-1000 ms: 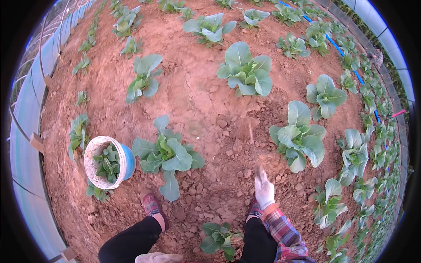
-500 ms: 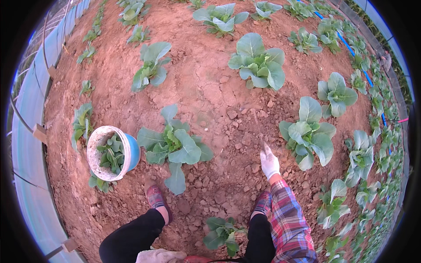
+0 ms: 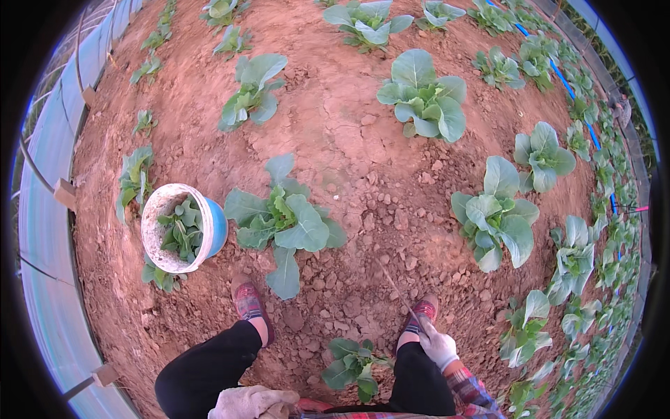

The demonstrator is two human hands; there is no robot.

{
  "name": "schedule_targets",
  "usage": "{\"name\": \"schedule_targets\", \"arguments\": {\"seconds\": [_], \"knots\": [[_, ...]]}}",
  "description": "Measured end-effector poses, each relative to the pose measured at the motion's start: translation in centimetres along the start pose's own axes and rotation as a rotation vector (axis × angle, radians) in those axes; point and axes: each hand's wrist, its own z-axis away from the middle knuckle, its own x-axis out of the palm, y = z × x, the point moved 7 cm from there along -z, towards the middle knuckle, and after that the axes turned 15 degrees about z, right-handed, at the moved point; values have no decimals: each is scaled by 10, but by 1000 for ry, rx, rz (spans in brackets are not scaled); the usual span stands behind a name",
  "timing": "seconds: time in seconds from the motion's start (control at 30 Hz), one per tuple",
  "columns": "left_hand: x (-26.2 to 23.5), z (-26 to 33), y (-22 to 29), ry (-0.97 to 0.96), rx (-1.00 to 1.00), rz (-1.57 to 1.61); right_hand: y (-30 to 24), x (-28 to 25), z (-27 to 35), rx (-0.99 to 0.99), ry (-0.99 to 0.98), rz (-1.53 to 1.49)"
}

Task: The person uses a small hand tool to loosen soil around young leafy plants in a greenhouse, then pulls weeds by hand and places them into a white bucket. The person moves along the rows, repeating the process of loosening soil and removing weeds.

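My right hand (image 3: pixel 440 348), in a white glove, is closed around a thin brown stick (image 3: pixel 394 286) beside my right shoe. The stick slants forward and left over the broken soil. At the lower edge, my left hand (image 3: pixel 244 403) lies near my lap in a pale glove, its fingers curled; whatever they may hold is hidden. A leafy green plant (image 3: pixel 296 220) grows ahead of my left foot. Between my feet stands a smaller plant (image 3: pixel 354 366). On the left, a blue bucket (image 3: pixel 218 227) with a dirty white inside holds several loose green leaves (image 3: pixel 183 232).
More leafy plants stand ahead, such as one at the right (image 3: pixel 499 216) and one farther off (image 3: pixel 424 98). A blue hose (image 3: pixel 562 80) runs along the right. Plastic sheeting (image 3: pixel 49 209) with wooden blocks borders the left side. The reddish soil (image 3: pixel 342 279) is cloddy.
My right hand has drawn back from the soil toward my right knee, and the stick now shows clearly. My left hand stays near my lap. The view has shifted slightly.
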Motion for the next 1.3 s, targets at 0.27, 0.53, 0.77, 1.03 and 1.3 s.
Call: {"name": "schedule_targets", "arguments": {"seconds": [0.27, 0.53, 0.77, 1.03, 1.3], "knots": [[1, -3, 3, -32, 47, 119, -46, -41, -100, 28, 173, -15], [1, 1, -2, -12, 89, 52, -121, -108, -199, -41, 449, -185], [-3, 2, -3, -24, 16, 83, -117, -88, -190, 24, 220, -7], [-17, 7, -7, -31, -3, 111, -53, -25, -86, 15, 129, -143], [-23, 11, -13, -17, 35, 141, -37, -37, -48, 75, 165, -181]]}}
